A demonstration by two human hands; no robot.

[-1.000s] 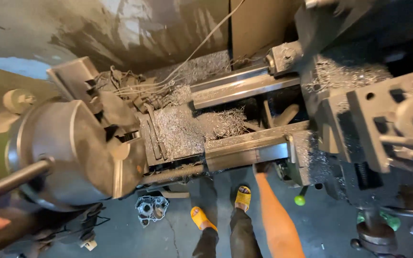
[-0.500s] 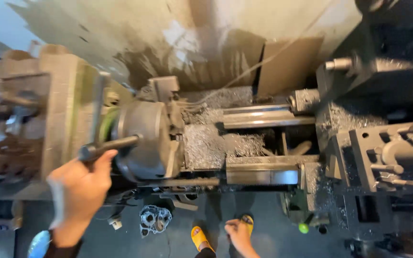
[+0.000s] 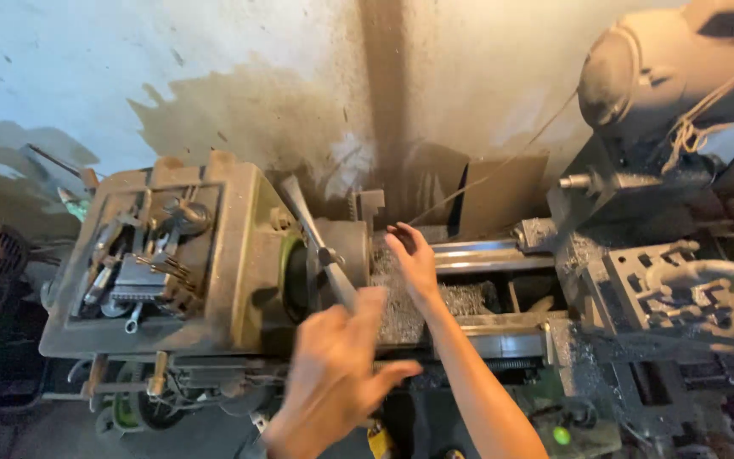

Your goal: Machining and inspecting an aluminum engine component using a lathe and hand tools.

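A: Lathe (image 3: pixel 214 272) seen from above, right up against a stained wall (image 3: pixel 239 76). Left hand (image 3: pixel 333 382) sits low in the middle, blurry, fingers curled round the lower end of the chuck key (image 3: pixel 320 246), which sticks up slanted out of the chuck (image 3: pixel 341 255)

B: and the other hand?

A: Right hand (image 3: pixel 414 259) is just right of the chuck, over the bed (image 3: pixel 486 293), fingers loosely spread and bent. Can't tell if it's actually touching the chuck or just beside it

B: what's on the headstock?

A: Tray (image 3: pixel 142 255) on top with wrenches and odd bits. Chips (image 3: pixel 401 306) all over the bed, carriage (image 3: pixel 673 289) well off to the right
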